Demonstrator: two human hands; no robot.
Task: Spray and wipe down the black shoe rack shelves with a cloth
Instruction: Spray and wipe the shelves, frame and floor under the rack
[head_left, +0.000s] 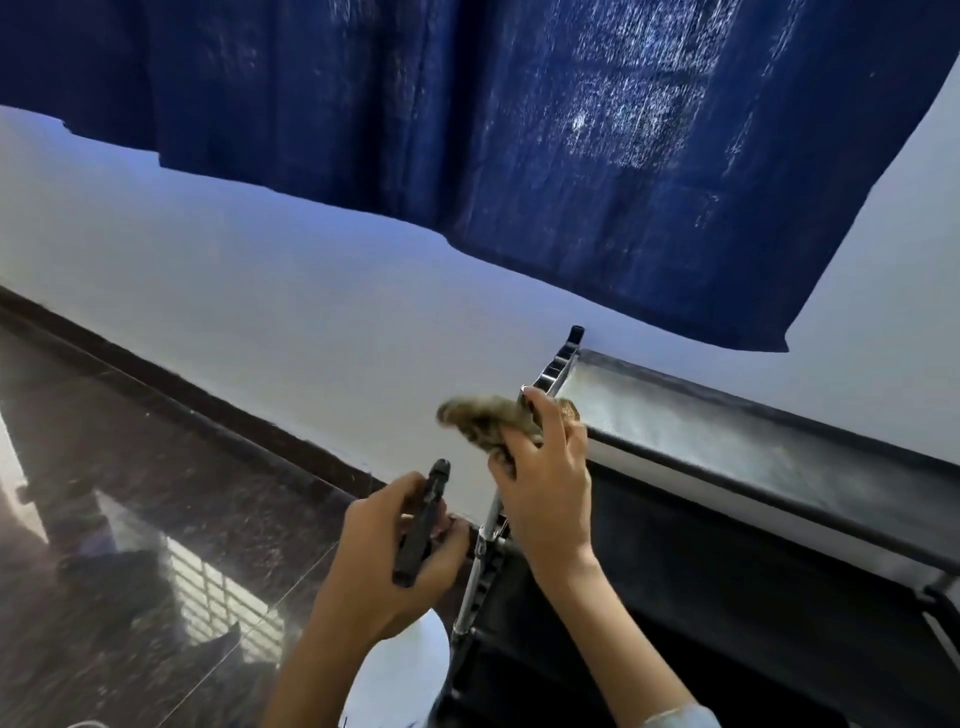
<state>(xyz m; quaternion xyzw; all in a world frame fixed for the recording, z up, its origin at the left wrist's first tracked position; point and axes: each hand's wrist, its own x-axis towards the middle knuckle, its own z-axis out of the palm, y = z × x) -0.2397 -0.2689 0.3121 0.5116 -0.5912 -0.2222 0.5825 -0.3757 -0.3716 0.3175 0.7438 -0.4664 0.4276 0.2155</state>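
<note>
While both hands work at the rack's left end, the scene lists as follows.

Shoe rack (727, 530): black fabric shelves on a metal frame, standing against the wall on the right; its top shelf (717, 441) catches pale light and looks greyish.
Frame post (480, 561): silver tube with black connectors, at the rack's near-left corner, between the two hands.
Cloth (483, 418): brownish, bunched, at the far-left end of the top shelf, partly past the edge; blurred.
Right hand (545, 478): grip pinching the cloth, fingers curled round it, index finger extended up toward the rack's side rail.
Spray bottle (423, 519): black trigger head visible, nozzle pointing far and slightly right; a white rounded shape below the hand may be its body, though this cannot be told for certain.
Left hand (400, 551): grip wrapped round the spray head, just left of the frame post.
Curtain (519, 130): dark blue cloth hanging above, with light showing through on the right.
Wall (234, 260): white, with a dark skirting strip.
Floor (156, 519): dark polished stone, reflecting a window grille, on the left.
</note>
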